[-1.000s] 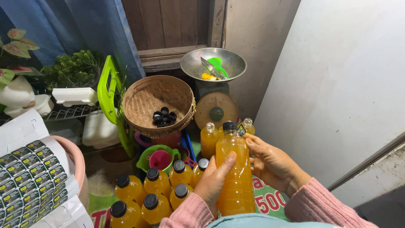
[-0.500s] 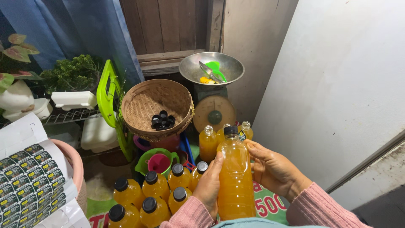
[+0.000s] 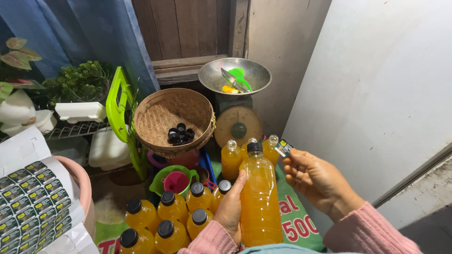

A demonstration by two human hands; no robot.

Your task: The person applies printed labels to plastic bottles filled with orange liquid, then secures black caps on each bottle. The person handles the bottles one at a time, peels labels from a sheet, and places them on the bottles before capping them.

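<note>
Two hands at work: my left hand [image 3: 230, 207] has its grip closed round a capped bottle of orange juice [image 3: 259, 197], upright and near me. My right hand [image 3: 315, 181] pinches a small sticker [image 3: 284, 147] just right of the cap. Left stand more capped bottles [image 3: 165, 221]; farther off, a woven basket [image 3: 172, 120] holding black caps [image 3: 180, 135].

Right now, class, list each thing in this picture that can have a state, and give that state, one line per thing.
Held bottle: capped, full, upright, gripped by left hand.
Sticker: pinched in right hand, not on the bottle.
Floor bottles: capped, full.
Back bottles: uncapped, full.
Basket: tilted, holding loose black caps.
Scale pan: holding scraps and green piece.
</note>
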